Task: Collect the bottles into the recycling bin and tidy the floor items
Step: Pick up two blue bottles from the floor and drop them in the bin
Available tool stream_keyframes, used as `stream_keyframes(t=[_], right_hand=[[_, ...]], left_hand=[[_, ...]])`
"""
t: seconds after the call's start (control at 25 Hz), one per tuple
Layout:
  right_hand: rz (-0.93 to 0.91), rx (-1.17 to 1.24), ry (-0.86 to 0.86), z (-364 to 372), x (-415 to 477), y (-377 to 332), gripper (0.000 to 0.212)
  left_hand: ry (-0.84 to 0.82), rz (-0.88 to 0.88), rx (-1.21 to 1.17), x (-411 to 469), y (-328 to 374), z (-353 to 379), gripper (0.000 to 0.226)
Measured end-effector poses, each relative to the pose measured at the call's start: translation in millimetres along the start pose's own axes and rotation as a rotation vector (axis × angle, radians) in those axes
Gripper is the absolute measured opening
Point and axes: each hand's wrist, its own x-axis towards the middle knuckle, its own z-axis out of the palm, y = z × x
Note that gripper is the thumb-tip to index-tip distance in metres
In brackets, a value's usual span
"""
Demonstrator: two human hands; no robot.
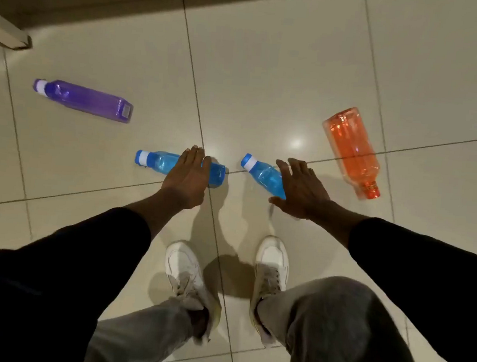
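Tiled floor [269, 82], pale glossy squares with dark grout lines. Four plastic bottles lie on their sides, all capped.

Purple bottle [83, 100]: far left, well apart from the rest, white-banded cap pointing left.

Left blue bottle [161, 161]: centre of the scene, cap to the left. The left hand [187, 176] is spread over its right half, palm down, fingers [193, 155] extended and together. Grip wide, not closed round the bottle; whether the palm touches it cannot be told.

Right blue bottle [263, 176]: just right of the first, tilted, cap pointing far-left. The right hand [300, 190] covers its near end, fingers splayed, thumb out to the left. Grip wide here too; contact unclear.

Orange bottle [352, 150]: right side, well apart from the right hand, lying with its neck toward the near right.

Both arms in dark sleeves [81, 253], pushed up off the wrists. Near the bottom, two white sneakers [183, 268] stand on the floor below grey trousers [334, 319], toes pointing toward the blue bottles.

Far left: the pale corner of a door or panel [10, 35], edge on the floor.
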Motion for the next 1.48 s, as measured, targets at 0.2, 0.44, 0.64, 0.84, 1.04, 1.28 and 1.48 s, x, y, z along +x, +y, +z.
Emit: stream_keyframes(t=[0.2, 0.44, 0.64, 0.84, 1.04, 1.28, 1.48], right_hand=[[0.044, -0.075, -0.024, 81, 32, 17, 0.108], [0.111, -0.114, -0.013, 97, 45, 9, 0.095], [0.107, -0.101, 0.036, 37, 13, -7, 0.101], [0.136, 0.004, 0.115, -65, -59, -41, 0.099], [0.175, 0.106, 0.184, -178, -150, -88, 0.099], [0.145, 0.055, 0.186, -292, -257, -137, 0.098], [0.093, -0.038, 0.164, -351, -308, -175, 0.096]], left_hand=[[-0.062, -0.031, 0.162, 38, -9, 64, 0.101], [-0.017, -0.032, 0.231, 44, -26, 71, 0.072], [0.011, -0.121, 0.107, -4, -36, 19, 0.053], [0.081, -0.167, -0.03, -102, -33, -85, 0.057], [0.123, -0.229, -0.143, -205, -32, -200, 0.063], [0.162, -0.281, -0.194, -315, -29, -315, 0.065], [0.174, -0.377, -0.268, -391, -22, -351, 0.067]])
